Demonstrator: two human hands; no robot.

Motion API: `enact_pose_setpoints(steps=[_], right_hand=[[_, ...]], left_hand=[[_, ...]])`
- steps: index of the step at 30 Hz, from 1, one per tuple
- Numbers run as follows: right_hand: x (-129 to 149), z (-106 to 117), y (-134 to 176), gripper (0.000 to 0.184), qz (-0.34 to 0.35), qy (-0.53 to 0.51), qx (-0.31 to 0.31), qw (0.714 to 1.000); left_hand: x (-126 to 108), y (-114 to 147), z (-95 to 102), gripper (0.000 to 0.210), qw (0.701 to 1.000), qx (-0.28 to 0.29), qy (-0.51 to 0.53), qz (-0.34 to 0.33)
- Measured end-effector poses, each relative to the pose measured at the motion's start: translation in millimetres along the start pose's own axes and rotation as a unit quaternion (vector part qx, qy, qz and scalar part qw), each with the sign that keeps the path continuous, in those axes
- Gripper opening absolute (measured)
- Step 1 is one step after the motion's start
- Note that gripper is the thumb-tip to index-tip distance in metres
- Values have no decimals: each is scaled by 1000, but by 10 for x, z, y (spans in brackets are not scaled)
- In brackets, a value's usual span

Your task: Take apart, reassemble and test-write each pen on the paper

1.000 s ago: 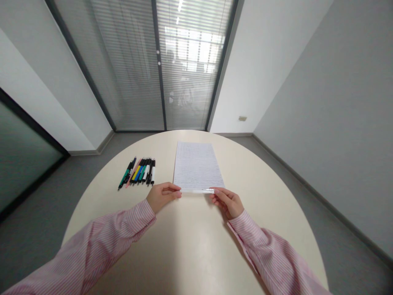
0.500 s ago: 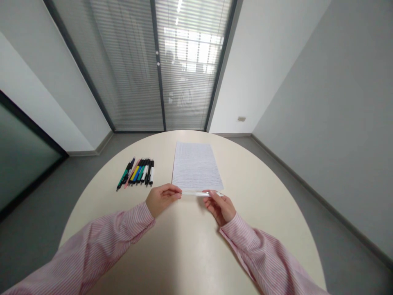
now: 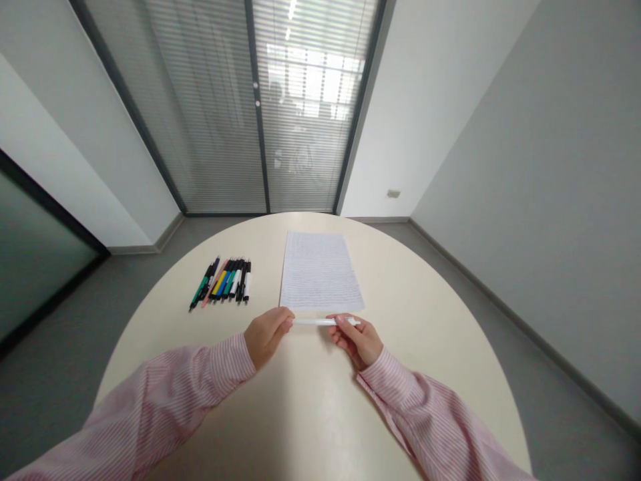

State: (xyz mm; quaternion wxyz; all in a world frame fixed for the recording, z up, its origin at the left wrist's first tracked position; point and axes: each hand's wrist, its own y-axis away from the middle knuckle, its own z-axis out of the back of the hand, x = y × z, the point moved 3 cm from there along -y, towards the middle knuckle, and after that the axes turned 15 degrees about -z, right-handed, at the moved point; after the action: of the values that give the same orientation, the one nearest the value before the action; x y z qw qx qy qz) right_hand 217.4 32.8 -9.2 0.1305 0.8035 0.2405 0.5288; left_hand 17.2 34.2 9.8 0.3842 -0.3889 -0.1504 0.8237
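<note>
A white pen (image 3: pixel 316 321) lies crosswise between my two hands, just off the near edge of a lined sheet of paper (image 3: pixel 319 270). My left hand (image 3: pixel 268 333) pinches the pen's left end with its fingertips. Around the right part of the pen close the fingers of my right hand (image 3: pixel 356 339). The pen hovers a little above the round cream table (image 3: pixel 310 401). Both sleeves are pink with thin stripes.
A row of several pens and markers (image 3: pixel 223 280) in black, green, blue, yellow, pink and white lies to the left of the paper. Behind the table stand glass doors with blinds (image 3: pixel 260 107). Grey floor surrounds the table edge.
Both hands with the white pen have drawn back from the paper's near edge toward me. My right hand has slid inward along the pen.
</note>
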Motion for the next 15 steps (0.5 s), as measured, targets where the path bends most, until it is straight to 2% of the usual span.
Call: enact_pose_setpoints(steps=[7, 15], right_hand=[[20, -5, 9, 34, -23, -46, -15, 999], [17, 5, 11, 34, -25, -41, -17, 999]], left_hand=[[1, -9, 25, 19, 999, -39, 15, 2], [71, 19, 39, 21, 999, -15, -19, 25]])
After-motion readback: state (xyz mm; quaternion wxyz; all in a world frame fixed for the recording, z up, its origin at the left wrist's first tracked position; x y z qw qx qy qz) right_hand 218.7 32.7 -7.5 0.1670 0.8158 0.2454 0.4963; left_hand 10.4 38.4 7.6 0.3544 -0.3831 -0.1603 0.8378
